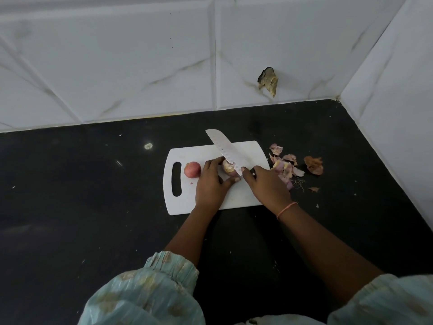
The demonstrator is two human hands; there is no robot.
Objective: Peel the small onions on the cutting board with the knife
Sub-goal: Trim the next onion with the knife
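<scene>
The black speckled stone countertop (pixel 93 195) meets a white marble-patterned tiled wall (pixel 117 66) at the rear and right. On the countertop lies the white rectangular plastic cutting board (pixel 210 151), its handle slot (pixel 176 179) at the left end.

Your left hand (pixel 210 181) rests on the board with fingers and thumb curled round a partly peeled small onion (pixel 228 167), pinning it near the board's centre. Your right hand (pixel 264 186) grips the dark handle of the knife; its white dimpled blade (pixel 226 150) slants up and to the left, with the edge against the held onion. A thin orange band (pixel 287 209) circles your right wrist.

A second small pink onion, unpeeled (pixel 192 169), sits on the board between the handle slot and your left hand, just beside the fingers.

A loose pile of pink and brown onion skins (pixel 288 166) lies on the countertop just off the board's right edge.
</scene>
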